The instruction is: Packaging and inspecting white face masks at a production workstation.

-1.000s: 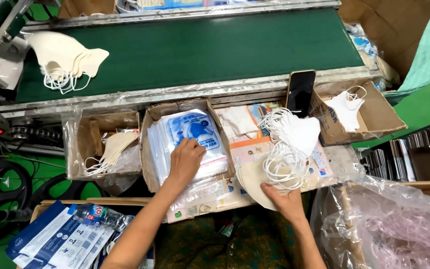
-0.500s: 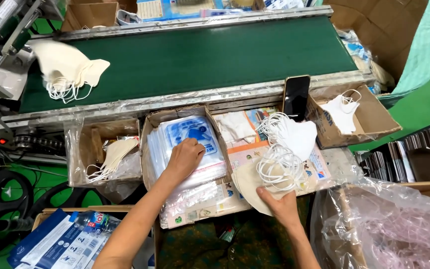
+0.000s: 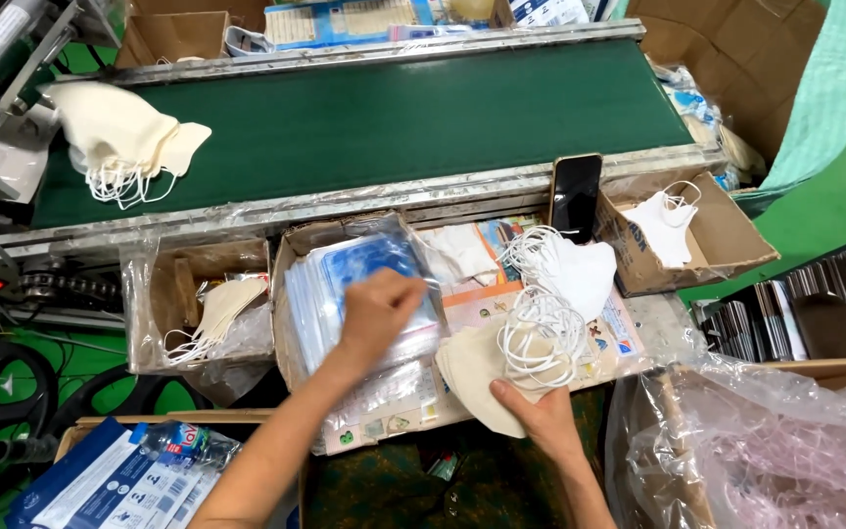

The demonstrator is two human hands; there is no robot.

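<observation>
Head-camera footage showed the left hand (image 3: 379, 309) lying flat, fingers curled down, on a stack of clear plastic sleeves with blue print (image 3: 345, 284), as if to peel the top one free; whether it had pinched one I cannot tell. The stack sat in an open cardboard box (image 3: 291, 245) right under that hand, within easy reach. Just to its right, the right hand (image 3: 536, 416) pinched the near edge of a fanned pile of cream face masks (image 3: 501, 362), white ear loops (image 3: 540, 333) spilling on top, kept together for bagging. Beyond both hands ran a green conveyor belt (image 3: 394, 118) carrying another mask bundle (image 3: 124, 137) at its far-left end.
</observation>
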